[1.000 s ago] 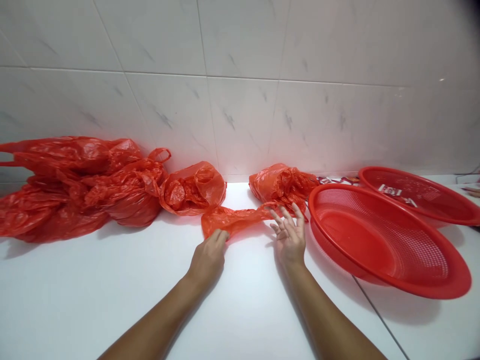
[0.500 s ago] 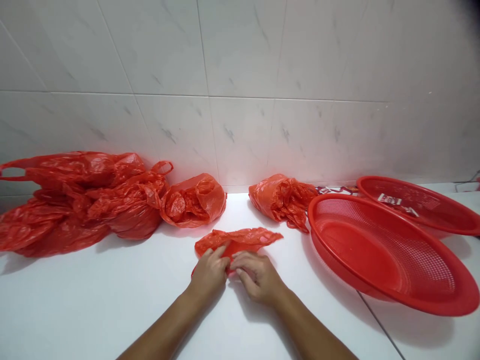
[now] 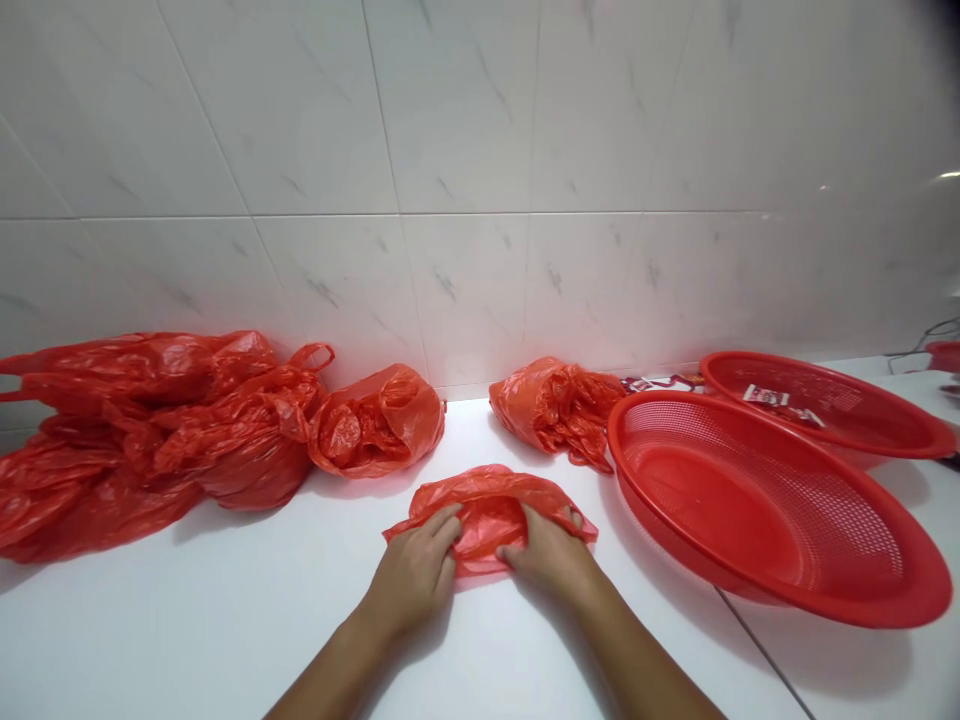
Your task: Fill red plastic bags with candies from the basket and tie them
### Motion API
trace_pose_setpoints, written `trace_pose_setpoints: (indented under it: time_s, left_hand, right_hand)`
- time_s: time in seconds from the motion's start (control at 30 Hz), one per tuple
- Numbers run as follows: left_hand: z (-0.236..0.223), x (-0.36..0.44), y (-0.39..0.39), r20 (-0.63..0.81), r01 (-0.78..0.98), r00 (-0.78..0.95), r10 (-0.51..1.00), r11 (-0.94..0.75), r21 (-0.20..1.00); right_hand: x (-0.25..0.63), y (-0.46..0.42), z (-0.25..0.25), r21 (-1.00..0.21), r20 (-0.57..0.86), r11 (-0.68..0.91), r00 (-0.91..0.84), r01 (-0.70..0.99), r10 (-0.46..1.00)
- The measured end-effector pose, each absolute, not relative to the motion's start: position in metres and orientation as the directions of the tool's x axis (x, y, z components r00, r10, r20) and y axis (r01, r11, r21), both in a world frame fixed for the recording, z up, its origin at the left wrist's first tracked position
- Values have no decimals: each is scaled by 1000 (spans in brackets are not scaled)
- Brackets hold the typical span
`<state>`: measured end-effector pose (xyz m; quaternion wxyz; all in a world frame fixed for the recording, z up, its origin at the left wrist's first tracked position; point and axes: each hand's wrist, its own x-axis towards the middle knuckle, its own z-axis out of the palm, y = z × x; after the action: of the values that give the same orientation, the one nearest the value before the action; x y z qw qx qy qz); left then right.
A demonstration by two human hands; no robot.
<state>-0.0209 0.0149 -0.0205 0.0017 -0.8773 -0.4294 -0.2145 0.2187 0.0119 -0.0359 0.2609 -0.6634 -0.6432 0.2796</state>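
Red plastic crowds the white surface, and everything on it sits around one landmark: the red plastic bag bunched near the front edge of the view. The left hand and right hand are close together, almost touching, both clamped down on that bag with fingers curled over its folds.

Just left of the bag and nearer the wall lies a crumpled bag, touching a large heap of red bags with one handle loop standing up. Behind the bag and slightly right sits a bunched orange-red bag. To its right, a red mesh basket leans tilted, overlapping a second red basket, which holds a small printed packet.

White marble-look tiles with grey veins rise behind everything, meeting the surface at the back. A dark seam crosses the surface below the tilted basket.
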Motion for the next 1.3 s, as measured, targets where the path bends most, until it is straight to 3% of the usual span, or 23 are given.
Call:
trace_pose_setpoints:
  time_s: [0.17, 0.33, 0.53, 1.1, 1.3]
  left_hand:
    - [-28, -21, 21, 402, 850, 438, 804, -516, 107]
    - [-31, -22, 22, 314, 914, 354, 881, -396, 81]
    - [-32, -24, 18, 203, 908, 377, 904, -403, 111]
    - [-40, -29, 23, 201, 912, 334, 921, -369, 178]
    - [-34, -29, 22, 136, 923, 320, 937, -341, 177]
  right_hand:
    - [210, 9, -24, -672, -107, -103, 41, 733, 993]
    - [208, 14, -16, -633, -138, -113, 32, 766, 990]
    - [209, 16, -28, -661, -64, -22, -27, 750, 998]
    - [209, 15, -30, -734, 41, 75, -65, 675, 997]
    - [209, 15, -30, -761, 57, 101, -90, 641, 994]
